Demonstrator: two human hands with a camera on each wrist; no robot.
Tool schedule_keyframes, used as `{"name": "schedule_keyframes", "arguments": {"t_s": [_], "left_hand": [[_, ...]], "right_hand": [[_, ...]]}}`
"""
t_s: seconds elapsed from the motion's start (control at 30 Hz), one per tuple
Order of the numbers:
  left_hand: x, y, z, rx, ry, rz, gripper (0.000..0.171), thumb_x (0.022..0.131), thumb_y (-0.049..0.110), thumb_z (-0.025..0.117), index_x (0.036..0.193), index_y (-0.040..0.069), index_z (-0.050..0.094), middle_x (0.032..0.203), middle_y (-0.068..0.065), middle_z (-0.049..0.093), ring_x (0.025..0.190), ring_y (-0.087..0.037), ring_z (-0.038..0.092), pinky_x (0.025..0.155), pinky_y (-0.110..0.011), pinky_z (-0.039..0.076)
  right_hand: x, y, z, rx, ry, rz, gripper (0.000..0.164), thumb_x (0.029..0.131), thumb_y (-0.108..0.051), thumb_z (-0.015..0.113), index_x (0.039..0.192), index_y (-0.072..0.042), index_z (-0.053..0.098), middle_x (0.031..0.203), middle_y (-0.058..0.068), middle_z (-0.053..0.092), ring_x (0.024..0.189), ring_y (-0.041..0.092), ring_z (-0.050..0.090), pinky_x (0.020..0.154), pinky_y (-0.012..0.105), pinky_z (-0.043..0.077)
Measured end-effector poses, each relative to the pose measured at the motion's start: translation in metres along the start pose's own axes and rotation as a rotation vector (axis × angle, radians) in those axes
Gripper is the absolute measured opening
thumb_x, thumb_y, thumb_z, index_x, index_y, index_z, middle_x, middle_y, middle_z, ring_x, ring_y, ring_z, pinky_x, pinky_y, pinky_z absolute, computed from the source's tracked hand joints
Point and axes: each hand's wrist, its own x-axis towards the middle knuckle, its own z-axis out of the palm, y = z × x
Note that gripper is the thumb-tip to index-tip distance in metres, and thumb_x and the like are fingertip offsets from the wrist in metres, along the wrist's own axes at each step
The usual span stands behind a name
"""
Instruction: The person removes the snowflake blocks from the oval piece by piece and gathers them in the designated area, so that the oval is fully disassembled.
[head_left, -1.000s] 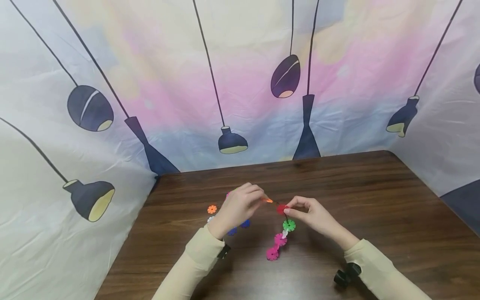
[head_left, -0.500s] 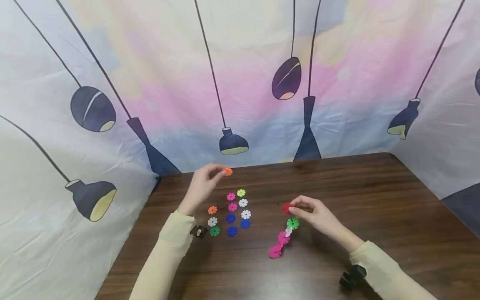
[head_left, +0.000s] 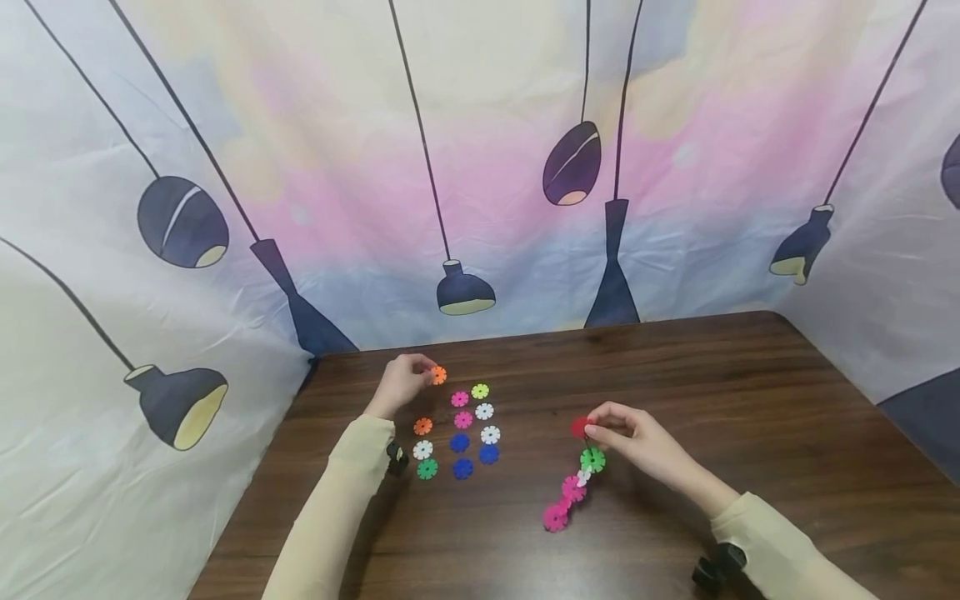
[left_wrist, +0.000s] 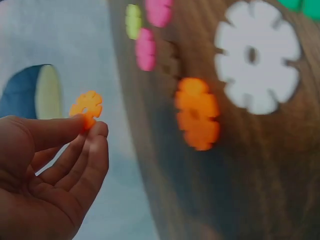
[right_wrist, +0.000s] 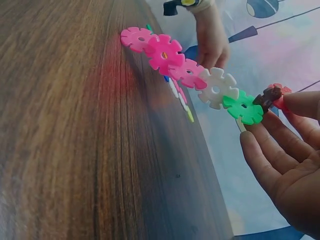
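My left hand (head_left: pixel 401 386) pinches an orange notched disc (left_wrist: pixel 86 107), a flower-shaped interlocking plastic piece, between thumb and fingertips. It is at the back left of the table, behind the rows of loose discs. My right hand (head_left: pixel 637 442) pinches the red disc (head_left: pixel 581 427) at the top end of a chain of joined discs. Below the red one follow a dark brown disc (right_wrist: pixel 267 98), a green disc (right_wrist: pixel 243 107), a white disc (right_wrist: pixel 217 89) and pink discs (right_wrist: pixel 165 54). The chain slants down toward the near left, above the table.
Loose discs lie in rows left of centre on the brown wooden table (head_left: pixel 675 375): another orange disc (head_left: pixel 423 426), blue discs (head_left: pixel 462 468), a yellow-green disc (head_left: pixel 480 391), and several pink, white and green ones. A lamp-patterned cloth (head_left: pixel 510 208) hangs behind the table.
My left hand has moved away from the red end of the chain to the back left with the orange disc, then lowered. My right hand and the chain have shifted slightly right.
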Motion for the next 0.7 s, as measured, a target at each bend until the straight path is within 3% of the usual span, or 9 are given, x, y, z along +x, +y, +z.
{"name": "schedule_keyframes", "arguments": {"t_s": [0.27, 0.7], "left_hand": [[0.008, -0.018, 0.016, 0.061, -0.052, -0.091, 0.017, 0.092, 0.002, 0.065, 0.106, -0.003, 0.073, 0.091, -0.013, 0.068, 0.078, -0.024, 0.061, 0.074, -0.041, 0.054], [0.008, -0.016, 0.021, 0.11, -0.053, -0.126, 0.012, 0.09, 0.002, 0.068, 0.099, -0.002, 0.074, 0.093, -0.013, 0.069, 0.08, -0.025, 0.062, 0.078, -0.043, 0.055]], "right_hand": [[-0.003, 0.0, 0.001, 0.021, 0.004, 0.0, 0.026, 0.095, -0.028, 0.072, 0.111, -0.008, 0.067, 0.099, 0.01, 0.073, 0.087, 0.023, 0.067, 0.081, 0.042, 0.055], [-0.005, 0.002, 0.006, 0.009, -0.009, -0.012, 0.024, 0.097, -0.028, 0.07, 0.109, -0.008, 0.067, 0.095, 0.006, 0.071, 0.085, 0.021, 0.067, 0.079, 0.039, 0.055]]}}
